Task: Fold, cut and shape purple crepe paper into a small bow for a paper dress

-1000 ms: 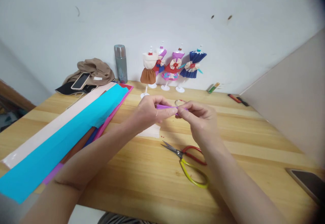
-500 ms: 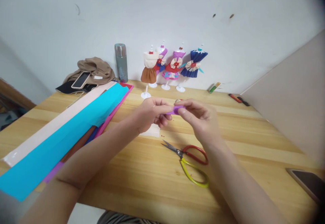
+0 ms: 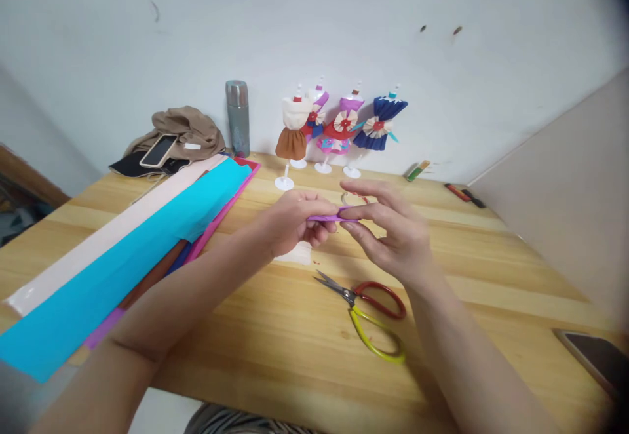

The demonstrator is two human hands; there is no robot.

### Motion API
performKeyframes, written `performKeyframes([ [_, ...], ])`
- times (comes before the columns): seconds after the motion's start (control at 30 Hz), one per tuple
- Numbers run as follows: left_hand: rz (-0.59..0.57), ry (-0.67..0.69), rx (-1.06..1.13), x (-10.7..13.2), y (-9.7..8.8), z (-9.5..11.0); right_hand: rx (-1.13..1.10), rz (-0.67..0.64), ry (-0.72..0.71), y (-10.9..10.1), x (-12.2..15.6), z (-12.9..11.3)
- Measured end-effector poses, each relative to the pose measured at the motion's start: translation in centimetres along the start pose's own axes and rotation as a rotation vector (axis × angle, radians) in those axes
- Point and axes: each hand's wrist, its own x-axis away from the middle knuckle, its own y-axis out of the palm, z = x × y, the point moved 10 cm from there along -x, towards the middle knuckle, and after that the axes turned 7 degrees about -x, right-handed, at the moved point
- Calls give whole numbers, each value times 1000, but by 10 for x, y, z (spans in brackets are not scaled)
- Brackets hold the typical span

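Left hand is curled up and pinches one end of a thin purple paper strip, just above the middle of the frame. At the other end, the right hand pinches it with thumb and first finger, and its other fingers are spread out. The strip is held up over the wooden table, not lying on it.

I think the strip is already cut and folded flat and narrow, but it is not stuck to anything yet. Four little paper dresses on white stands, top middle, look all done. They have pleated skirts and round fan flowers.

Metal scissors lie open just below the hands, with one red loop and one yellow loop. Long smooth paper sheets lie at the left, blue on top. A small white scrap lies under the left hand.
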Motion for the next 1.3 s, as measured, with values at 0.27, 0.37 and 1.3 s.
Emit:
performKeyframes([
  [0.27, 2, 24, -10, -2, -3, 0, -74, -1, 102, -2, -1, 6],
  [0.37, 3, 37, -1, -2, -3, 0, -91, 13, 127, -1, 0, 7],
  [1.3, -3, 107, -11, -2, -6, 4, -26, 73, 114, -4, 1, 0],
])
